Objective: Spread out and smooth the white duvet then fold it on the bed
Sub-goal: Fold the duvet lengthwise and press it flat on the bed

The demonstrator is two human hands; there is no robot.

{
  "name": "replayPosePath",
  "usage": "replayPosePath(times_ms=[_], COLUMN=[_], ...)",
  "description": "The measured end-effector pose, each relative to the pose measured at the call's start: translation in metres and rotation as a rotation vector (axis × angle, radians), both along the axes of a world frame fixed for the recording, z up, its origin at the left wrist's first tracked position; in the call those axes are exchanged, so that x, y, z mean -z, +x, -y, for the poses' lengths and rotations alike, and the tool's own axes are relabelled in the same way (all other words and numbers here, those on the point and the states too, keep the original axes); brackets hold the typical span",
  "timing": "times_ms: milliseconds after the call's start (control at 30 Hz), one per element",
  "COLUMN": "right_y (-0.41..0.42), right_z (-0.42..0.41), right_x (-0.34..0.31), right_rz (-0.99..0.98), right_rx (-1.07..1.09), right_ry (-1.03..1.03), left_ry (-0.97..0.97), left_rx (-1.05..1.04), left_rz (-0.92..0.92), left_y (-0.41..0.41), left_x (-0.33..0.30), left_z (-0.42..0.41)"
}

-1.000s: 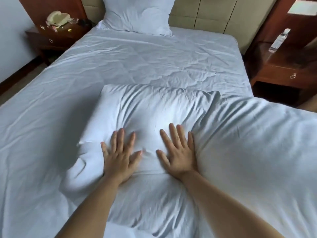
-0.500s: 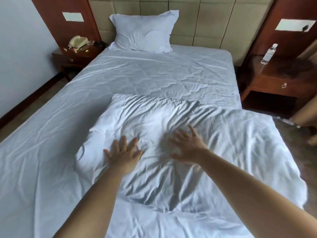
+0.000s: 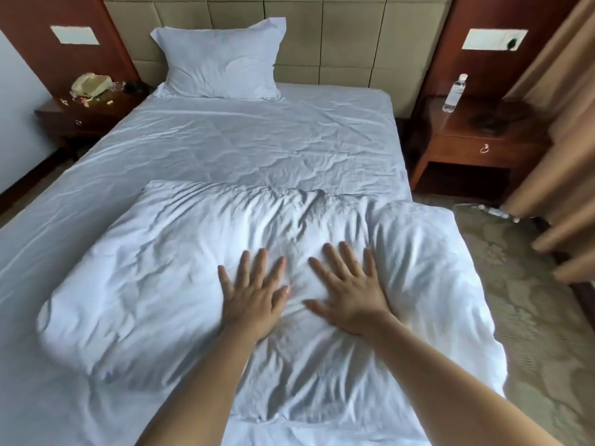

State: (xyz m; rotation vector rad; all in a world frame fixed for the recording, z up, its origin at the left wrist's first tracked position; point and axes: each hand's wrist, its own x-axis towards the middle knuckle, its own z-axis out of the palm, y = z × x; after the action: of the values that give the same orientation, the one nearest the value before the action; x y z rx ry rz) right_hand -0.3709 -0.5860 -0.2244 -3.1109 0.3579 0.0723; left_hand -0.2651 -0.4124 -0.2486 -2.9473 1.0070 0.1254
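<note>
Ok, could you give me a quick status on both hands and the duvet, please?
Left hand and right hand open, flat on duvet. Duvet folded, wrinkled, right edge overhanging bed. Nothing in the way.

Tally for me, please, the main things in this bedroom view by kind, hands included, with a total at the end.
Hands: 2, left hand and right hand, both flat on the duvet
Duvet: 1, folded
Pillow: 1
Nightstands: 2, left nightstand and right nightstand
Water bottle: 1
Telephone: 1
Total: 8
</note>
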Motion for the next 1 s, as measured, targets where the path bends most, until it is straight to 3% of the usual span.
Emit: replayPosePath(times_ms=[133, 233, 400, 533, 600, 767, 1000], right_y=[-0.003, 0.003, 0.009, -0.031, -0.054, -0.088, -0.089], right_z=[-0.005, -0.008, -0.009, -0.012, -0.015, -0.028, -0.024], right_x=[0.050, 0.082, 0.074, 0.052, 0.048, 0.084, 0.082], right_rz=[0.141, 0.051, -0.199, 0.051, 0.132, 0.262, -0.026], right_rx=[-0.012, 0.019, 0.071, 0.016, 0.065, 0.076, 0.096], right_ry=[0.135, 0.123, 0.108, 0.038, 0.112, 0.189, 0.170], left_ry=[-0.081, -0.036, 0.113, 0.186, 0.206, 0.143, 0.226], left_rx=[0.048, 0.099, 0.058, 0.091, 0.126, 0.120, 0.103], left_rz=[0.115, 0.179, 0.068, 0.106, 0.094, 0.050, -0.027], left_y=[-0.004, -0.002, -0.002, -0.007, -0.013, -0.040, -0.066], left_x=[0.034, 0.062, 0.066, 0.042, 0.036, 0.057, 0.045], left_z=[-0.002, -0.002, -0.002, -0.017, -0.029, -0.048, -0.056])
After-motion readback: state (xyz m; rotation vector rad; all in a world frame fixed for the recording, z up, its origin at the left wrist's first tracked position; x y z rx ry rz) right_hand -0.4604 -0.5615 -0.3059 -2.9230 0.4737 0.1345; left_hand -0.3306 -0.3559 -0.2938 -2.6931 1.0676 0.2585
